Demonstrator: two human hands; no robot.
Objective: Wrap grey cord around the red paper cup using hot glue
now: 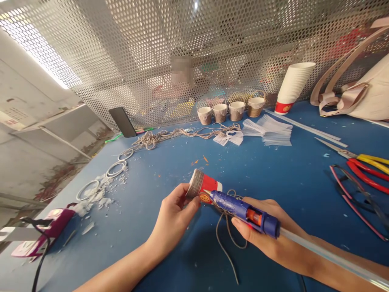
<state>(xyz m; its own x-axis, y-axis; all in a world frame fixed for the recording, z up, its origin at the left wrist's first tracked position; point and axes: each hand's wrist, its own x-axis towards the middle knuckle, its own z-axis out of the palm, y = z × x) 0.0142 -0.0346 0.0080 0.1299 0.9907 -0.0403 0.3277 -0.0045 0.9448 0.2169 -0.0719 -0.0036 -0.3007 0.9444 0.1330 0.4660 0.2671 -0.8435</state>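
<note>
My left hand (174, 215) grips a small red paper cup (202, 187) lying on its side, its base end wound with brown twine. My right hand (267, 231) holds a blue hot glue gun (243, 211) whose nozzle touches the cup's side. A clear glue stick (328, 257) sticks out of the gun's back toward the lower right. Loose twine (226, 239) trails from the cup down over the blue table (273, 174) between my hands.
Several twine-wrapped cup baskets (229, 108) stand along the perforated back wall, beside a stack of white cups (293, 87). Cut paper strips (267, 129), a twine pile (158, 138), white rings (117, 168), scissors and pliers (361, 162), a phone (122, 121) and a bag (364, 93) lie around.
</note>
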